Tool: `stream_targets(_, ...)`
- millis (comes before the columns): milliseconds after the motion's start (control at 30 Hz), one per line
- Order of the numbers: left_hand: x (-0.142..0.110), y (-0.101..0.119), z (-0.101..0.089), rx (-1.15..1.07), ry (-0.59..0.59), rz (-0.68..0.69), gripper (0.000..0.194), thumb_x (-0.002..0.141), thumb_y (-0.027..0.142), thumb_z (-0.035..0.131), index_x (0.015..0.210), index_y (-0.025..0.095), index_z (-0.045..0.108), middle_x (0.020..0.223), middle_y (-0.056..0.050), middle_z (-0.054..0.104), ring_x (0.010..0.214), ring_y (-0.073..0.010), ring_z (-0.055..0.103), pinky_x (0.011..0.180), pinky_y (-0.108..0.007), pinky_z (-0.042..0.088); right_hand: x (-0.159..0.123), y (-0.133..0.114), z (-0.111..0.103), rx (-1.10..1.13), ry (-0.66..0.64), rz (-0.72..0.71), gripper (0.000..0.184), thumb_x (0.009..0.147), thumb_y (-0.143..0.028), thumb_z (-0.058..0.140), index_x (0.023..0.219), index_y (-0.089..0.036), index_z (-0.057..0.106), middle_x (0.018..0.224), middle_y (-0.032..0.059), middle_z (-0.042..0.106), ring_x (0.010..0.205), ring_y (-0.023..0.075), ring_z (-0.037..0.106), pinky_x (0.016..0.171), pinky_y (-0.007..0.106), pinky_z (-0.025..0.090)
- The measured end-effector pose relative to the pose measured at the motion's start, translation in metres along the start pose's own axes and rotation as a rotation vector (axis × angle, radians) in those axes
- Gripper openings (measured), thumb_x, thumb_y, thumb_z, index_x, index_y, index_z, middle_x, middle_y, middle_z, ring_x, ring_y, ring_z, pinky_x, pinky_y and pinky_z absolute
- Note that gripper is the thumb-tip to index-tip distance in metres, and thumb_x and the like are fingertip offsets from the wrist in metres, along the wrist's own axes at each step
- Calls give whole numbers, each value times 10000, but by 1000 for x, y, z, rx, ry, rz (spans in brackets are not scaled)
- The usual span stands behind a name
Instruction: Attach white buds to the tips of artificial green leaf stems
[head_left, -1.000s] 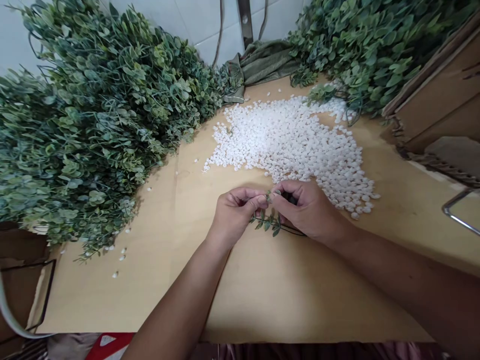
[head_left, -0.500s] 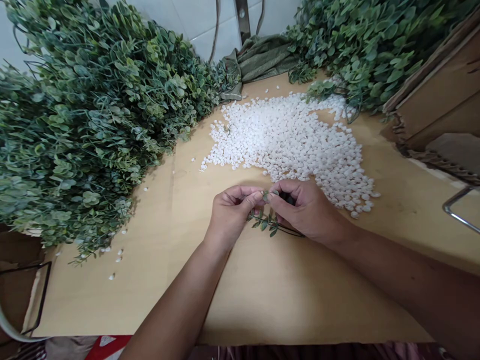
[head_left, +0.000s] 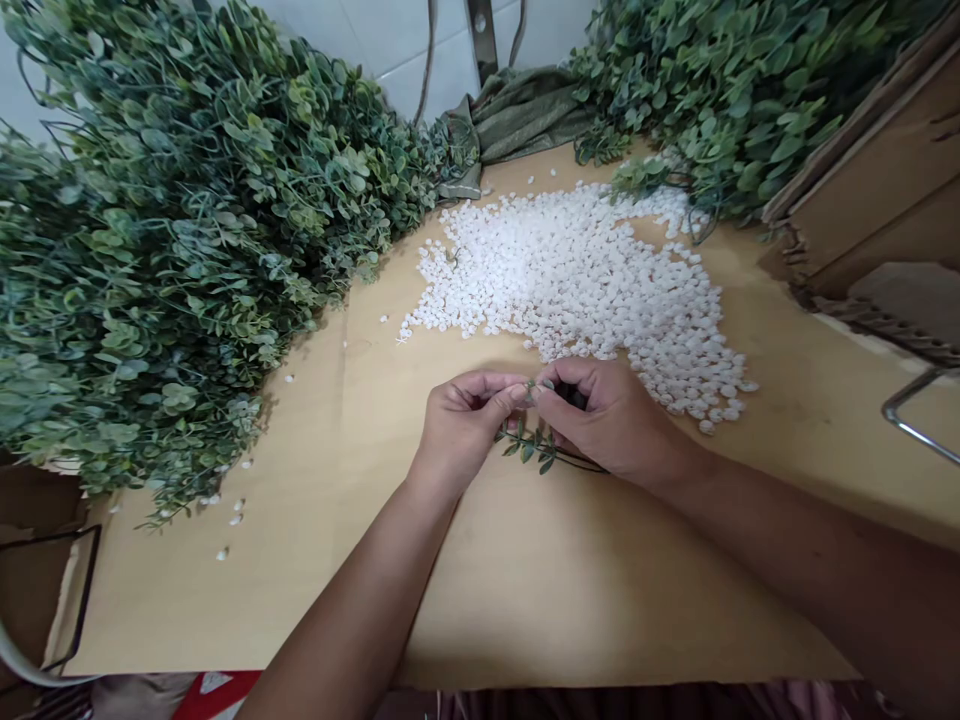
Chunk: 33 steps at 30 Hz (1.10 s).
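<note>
A small green leafy sprig (head_left: 534,446) is pinched between both hands over the wooden table (head_left: 525,580). My left hand (head_left: 463,425) is closed, thumb and fingertips meeting at the sprig's tip. My right hand (head_left: 611,415) is closed too, gripping the same tip from the right, while the stem trails out under its palm. Just beyond the hands lies a wide heap of small white pieces (head_left: 585,280).
A big pile of artificial green foliage (head_left: 172,240) fills the left side, and another foliage pile (head_left: 720,80) sits at the back right. A cardboard box (head_left: 877,190) stands at the right, a green cloth (head_left: 517,115) at the back. A few white pieces (head_left: 232,518) lie scattered left.
The hands stay pinched on the sprig with almost no motion; the view has tilted slightly, shifting everything a little up.
</note>
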<state>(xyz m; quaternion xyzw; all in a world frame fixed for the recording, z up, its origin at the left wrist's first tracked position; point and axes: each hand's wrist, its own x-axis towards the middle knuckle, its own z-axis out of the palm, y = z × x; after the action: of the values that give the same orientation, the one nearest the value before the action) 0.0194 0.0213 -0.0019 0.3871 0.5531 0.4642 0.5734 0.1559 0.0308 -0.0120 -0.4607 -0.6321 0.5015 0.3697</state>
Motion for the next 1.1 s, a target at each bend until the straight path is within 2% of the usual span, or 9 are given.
stream_targets(167, 1, 2, -2, 40, 5, -1, 179, 589, 279, 751, 657, 127, 687, 512, 9, 601, 436, -62, 479, 450, -192, 406, 1, 0, -1, 26, -12, 10, 187, 769, -234, 479, 601, -155, 496, 440, -59, 420, 391, 58, 349, 405, 200, 284)
stream_targets(300, -2, 12, -16, 165, -119, -13, 263, 603, 359, 742, 735, 134, 707, 622, -24, 655, 536, -93, 547, 546, -219, 449, 1, 0, 0, 66, 12, 23, 167, 775, -261, 487, 641, -163, 495, 487, -43, 468, 418, 84, 439, 427, 209, 330)
stream_targets(533, -11, 19, -30, 275, -232, -77, 266, 536, 220, 789, 777, 133, 717, 715, -38, 680, 653, -115, 582, 688, -255, 464, 2, -2, -3, 168, 84, -1, 192, 761, -323, 545, 656, -169, 503, 489, -47, 473, 463, 95, 471, 491, 221, 386)
stream_targets(600, -10, 17, -28, 267, -207, -63, 250, 549, 209, 780, 777, 132, 712, 691, -33, 674, 648, -116, 582, 683, -257, 467, 0, -8, -13, 255, -15, -2, 262, 738, -398, 599, 650, -160, 532, 533, -30, 506, 501, 95, 478, 505, 222, 393)
stream_targets(700, -9, 14, -26, 235, -180, -13, 242, 547, 194, 780, 771, 139, 707, 692, -26, 676, 650, -111, 586, 682, -248, 473, -1, -17, -31, 496, -355, 46, 443, 745, -580, 537, 661, -148, 587, 597, 14, 561, 528, 110, 515, 482, 229, 403)
stream_targets(767, -9, 15, -26, 187, -166, 39, 224, 538, 182, 783, 745, 152, 705, 714, -20, 680, 656, -103, 588, 683, -233, 478, 0, -20, -38, 548, -429, 104, 482, 743, -612, 513, 660, -144, 594, 585, 23, 559, 507, 117, 517, 453, 237, 398)
stream_targets(867, -11, 16, -24, 120, -146, 86, 210, 535, 184, 787, 725, 169, 699, 714, -14, 683, 659, -101, 596, 683, -229, 491, 3, -17, -36, 362, -278, 128, 333, 696, -468, 632, 637, -150, 552, 556, -11, 516, 468, 90, 462, 439, 222, 365)
stream_targets(967, -12, 17, -21, 92, -145, 62, 221, 522, 199, 797, 716, 162, 697, 678, -13, 678, 628, -102, 594, 664, -234, 499, 2, -10, -23, 31, -156, -65, 203, 659, -305, 667, 651, -158, 526, 582, -33, 466, 524, 88, 427, 484, 214, 344)
stream_targets(1100, -11, 15, -19, 45, -143, 7, 235, 484, 220, 817, 672, 152, 693, 645, -14, 674, 598, -109, 593, 637, -246, 502, -2, -6, -12, -269, -105, -324, 161, 648, -199, 658, 674, -166, 503, 679, -7, 469, 642, 123, 437, 582, 242, 349)
